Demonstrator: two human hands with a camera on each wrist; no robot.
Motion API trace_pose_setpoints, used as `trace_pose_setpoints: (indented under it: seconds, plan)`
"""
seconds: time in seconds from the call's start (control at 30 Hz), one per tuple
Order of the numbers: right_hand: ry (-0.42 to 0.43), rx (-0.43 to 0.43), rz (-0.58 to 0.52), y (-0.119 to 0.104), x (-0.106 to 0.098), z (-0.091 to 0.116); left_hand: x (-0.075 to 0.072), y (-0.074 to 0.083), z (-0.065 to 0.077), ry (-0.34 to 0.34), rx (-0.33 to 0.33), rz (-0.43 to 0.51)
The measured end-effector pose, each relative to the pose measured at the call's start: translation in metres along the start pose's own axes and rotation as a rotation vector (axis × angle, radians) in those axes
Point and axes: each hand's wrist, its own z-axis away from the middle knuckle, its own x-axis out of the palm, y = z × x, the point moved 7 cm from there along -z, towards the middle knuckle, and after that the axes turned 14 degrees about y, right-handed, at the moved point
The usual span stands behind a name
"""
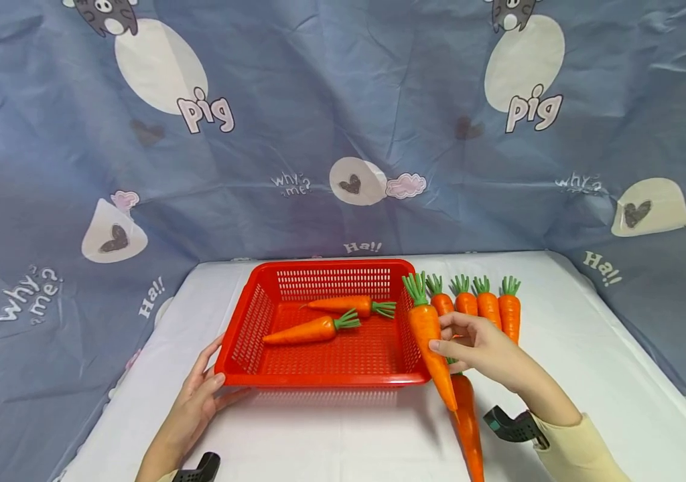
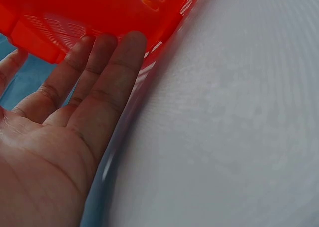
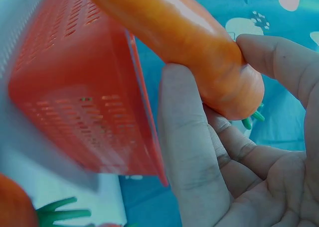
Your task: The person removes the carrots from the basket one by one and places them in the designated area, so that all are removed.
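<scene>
At the right side of a red perforated plastic basket [image 1: 319, 380], the right hand [image 1: 488, 348] pinches a smooth, tapered orange carrot [image 1: 426, 335]; the left hand [image 1: 195, 395], fingers fairly straight, touches the near left corner. A loose pinch could let the carrot slip.

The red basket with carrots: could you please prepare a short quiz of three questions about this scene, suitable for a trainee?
1. How many carrots lie inside the red basket?
2. What does the right hand hold?
3. In the head view, which way do the green tops inside the red basket point?
a) Both to the left
b) Both to the right
c) In opposite directions

Key:
1. Two.
2. A single carrot.
3. b
</scene>
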Motion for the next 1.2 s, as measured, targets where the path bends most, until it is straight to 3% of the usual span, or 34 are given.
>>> trace_pose_setpoints:
  seconds: [0.77, 1.0, 1.2]
  plan:
    - [0.062, 0.073, 0.021, 0.05, -0.035, 0.035, 0.001, 0.0, 0.002, 0.019, -0.018, 0.002]
    - [0.108, 0.154, 0.091, 0.068, -0.046, 0.045, 0.001, -0.001, 0.002, 0.015, -0.021, 0.003]
    - [0.095, 0.138, 0.072, 0.079, -0.049, 0.053, 0.0, -0.001, 0.002, 0.018, -0.023, 0.007]
